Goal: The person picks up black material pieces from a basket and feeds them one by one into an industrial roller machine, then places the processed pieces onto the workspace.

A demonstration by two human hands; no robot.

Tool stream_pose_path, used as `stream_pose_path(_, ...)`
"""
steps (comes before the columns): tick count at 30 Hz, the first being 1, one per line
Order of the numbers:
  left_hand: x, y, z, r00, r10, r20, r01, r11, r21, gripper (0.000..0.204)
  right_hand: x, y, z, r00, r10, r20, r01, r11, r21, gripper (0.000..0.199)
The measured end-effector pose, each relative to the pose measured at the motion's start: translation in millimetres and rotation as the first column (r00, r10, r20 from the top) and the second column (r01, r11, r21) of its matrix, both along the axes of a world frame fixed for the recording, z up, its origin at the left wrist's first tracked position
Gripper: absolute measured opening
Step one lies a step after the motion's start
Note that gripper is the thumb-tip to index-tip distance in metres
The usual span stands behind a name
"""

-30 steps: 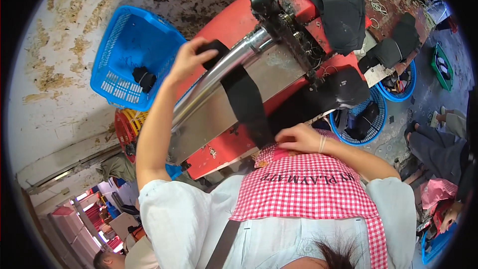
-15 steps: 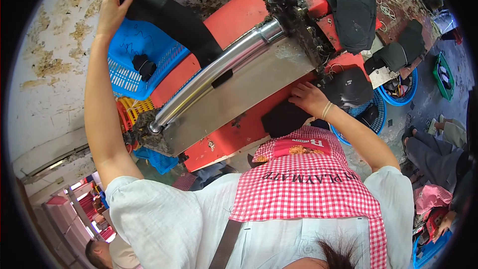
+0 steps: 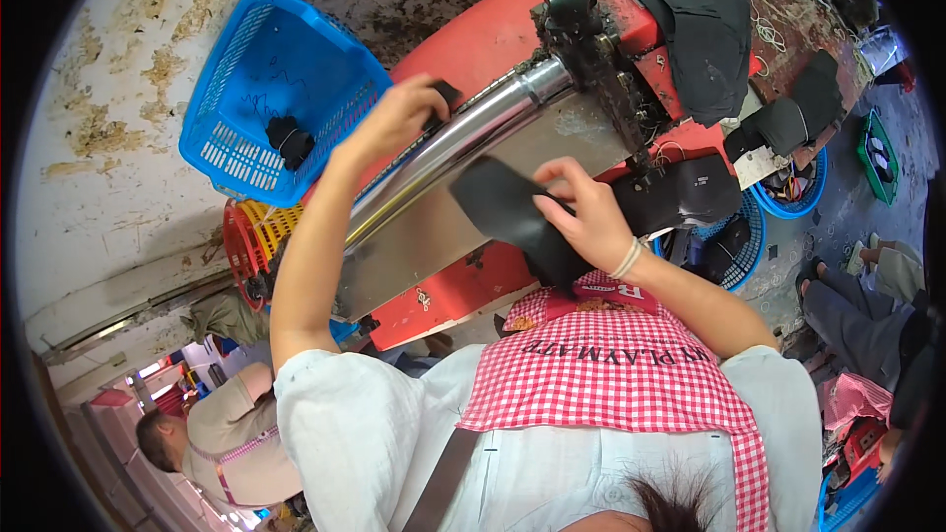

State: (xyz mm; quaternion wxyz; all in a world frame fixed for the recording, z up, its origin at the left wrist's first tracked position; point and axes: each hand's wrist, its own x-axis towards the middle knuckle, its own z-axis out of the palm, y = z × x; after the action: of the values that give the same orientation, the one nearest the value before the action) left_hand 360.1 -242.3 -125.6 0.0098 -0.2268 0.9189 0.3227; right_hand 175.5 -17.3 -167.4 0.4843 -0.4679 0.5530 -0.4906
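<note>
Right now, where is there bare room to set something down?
The metal plate, left of the black piece at the right hand, this side of the roller; also the red top between blue basket and dark cloth pile. Crowded: right of the bracket, with black pieces.

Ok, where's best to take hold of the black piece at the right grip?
Probably pinch the black piece by its broad left end, coming from the roller side: that end looks thin and free over the metal plate, while the right grip occupies its right side.
</note>
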Motion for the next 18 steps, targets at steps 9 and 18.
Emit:
stream_pose_path(9,3,-2,-5,0.931,0.338,0.139,-0.363,0.894,0.264,0.026,2,46,-11,0.951,0.180,0.250,-0.221,0.965,0.144,0.032)
stream_pose_path(18,3,-95,84,0.952,0.265,-0.156,-0.282,0.954,-0.101,0.028,-51,43,-108,0.561,0.154,-0.813,-0.401,0.910,-0.104,0.030)
